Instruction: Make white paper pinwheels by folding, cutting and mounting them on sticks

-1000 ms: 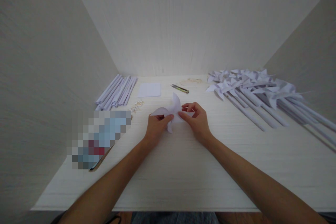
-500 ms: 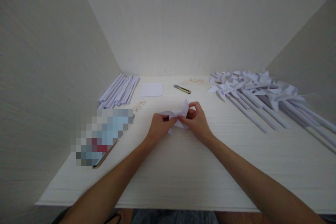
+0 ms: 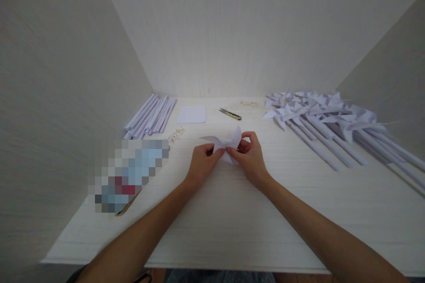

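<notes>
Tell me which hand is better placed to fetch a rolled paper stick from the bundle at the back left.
Left, probably. The left hand is on the same side as the bundle of rolled paper sticks. The right hand would have to cross over. Both now pinch the folded paper pinwheel.

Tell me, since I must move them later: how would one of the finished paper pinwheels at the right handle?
A finished pinwheel probably feels very light and crushes easily: its blades are thin folded paper. Its rolled paper stick looks round, so it may roll when pushed.
</notes>
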